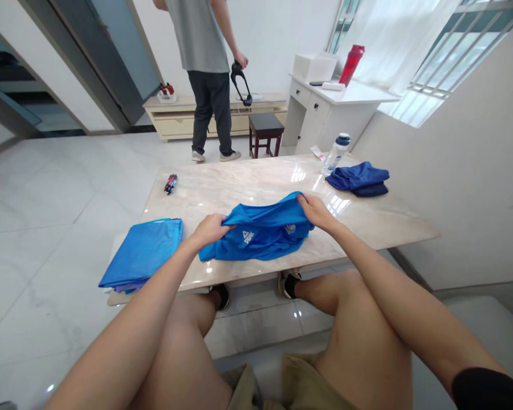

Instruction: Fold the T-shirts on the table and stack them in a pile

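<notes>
A bright blue garment (265, 230), perhaps a sports shirt, is stretched between my two hands over the near part of the marble table (222, 182). White "PEAK" lettering and a small round badge show on its front. My left hand (211, 229) is closed on its left upper edge. At the right upper corner, my right hand (316, 210) pinches the cloth. The garment's lower part rests on the tabletop in loose folds. Left of my left hand lies a stack of folded blue clothes (147, 250) at the table's corner.
Dark blue folded cloth (359, 177) and a clear water bottle (336, 152) stand at the table's right. A small colourful object (170, 184) lies at far left. Beyond the table, a person (207, 74) holds a black device near a dark stool (265, 128) and white desk (329, 105).
</notes>
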`<action>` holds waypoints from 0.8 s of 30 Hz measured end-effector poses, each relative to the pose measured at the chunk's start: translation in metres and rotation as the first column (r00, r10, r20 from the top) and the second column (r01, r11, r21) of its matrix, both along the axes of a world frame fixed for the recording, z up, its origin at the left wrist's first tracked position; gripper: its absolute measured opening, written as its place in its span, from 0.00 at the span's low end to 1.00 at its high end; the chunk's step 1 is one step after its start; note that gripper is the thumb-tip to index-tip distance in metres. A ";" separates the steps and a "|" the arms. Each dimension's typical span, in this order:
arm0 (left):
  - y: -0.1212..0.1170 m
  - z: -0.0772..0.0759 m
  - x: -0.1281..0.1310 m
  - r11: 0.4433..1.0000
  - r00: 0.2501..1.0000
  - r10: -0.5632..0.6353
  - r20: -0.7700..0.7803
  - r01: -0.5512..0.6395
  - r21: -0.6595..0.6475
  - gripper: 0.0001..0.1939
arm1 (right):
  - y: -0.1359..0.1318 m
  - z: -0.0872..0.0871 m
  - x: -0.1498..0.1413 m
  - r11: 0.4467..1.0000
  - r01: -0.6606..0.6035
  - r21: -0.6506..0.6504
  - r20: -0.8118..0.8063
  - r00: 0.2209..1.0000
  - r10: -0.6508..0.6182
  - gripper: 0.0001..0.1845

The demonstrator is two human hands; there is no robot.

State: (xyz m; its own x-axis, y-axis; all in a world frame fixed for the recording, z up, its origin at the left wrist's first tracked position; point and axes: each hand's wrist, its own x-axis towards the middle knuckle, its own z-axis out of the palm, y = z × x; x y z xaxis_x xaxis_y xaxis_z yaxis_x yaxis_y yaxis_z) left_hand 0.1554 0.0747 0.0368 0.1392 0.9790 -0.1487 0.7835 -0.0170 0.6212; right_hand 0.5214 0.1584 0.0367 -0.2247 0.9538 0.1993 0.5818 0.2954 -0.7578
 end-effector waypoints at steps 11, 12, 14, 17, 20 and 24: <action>-0.008 -0.050 -0.013 0.996 0.955 -0.043 -0.293 0.063 0.056 0.14 | -0.012 -0.057 -0.005 0.872 -0.248 -0.421 0.438 0.787 0.435 0.43; -0.009 -0.051 -0.012 0.998 0.951 -0.063 -0.303 0.068 0.004 0.13 | -0.011 -0.060 -0.006 0.871 -0.264 -0.416 0.460 0.765 0.451 0.42; -0.011 -0.051 -0.011 0.993 0.938 -0.104 -0.330 0.081 -0.082 0.12 | -0.012 -0.066 -0.008 0.873 -0.279 -0.399 0.487 0.742 0.460 0.35; -0.014 -0.049 -0.004 0.990 0.904 -0.130 -0.408 0.096 -0.102 0.13 | -0.014 -0.071 -0.012 0.883 -0.256 -0.394 0.533 0.719 0.446 0.27; -0.016 -0.047 0.006 0.983 0.862 -0.179 -0.474 0.133 -0.130 0.14 | -0.017 -0.071 -0.015 0.880 -0.259 -0.397 0.553 0.698 0.455 0.23; -0.024 -0.046 0.025 0.958 0.834 -0.280 -0.476 0.209 -0.196 0.11 | -0.020 -0.067 -0.016 0.847 -0.327 -0.420 0.520 0.678 0.520 0.18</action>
State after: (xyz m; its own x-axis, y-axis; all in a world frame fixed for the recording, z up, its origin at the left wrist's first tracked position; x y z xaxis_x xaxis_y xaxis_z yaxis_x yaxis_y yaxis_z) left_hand 0.1808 0.0507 -0.0096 0.2452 0.8894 -0.3858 0.9670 -0.1957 0.1633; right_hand 0.5056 0.1384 -0.0300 -0.5955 0.7136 -0.3689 0.7967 0.4658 -0.3850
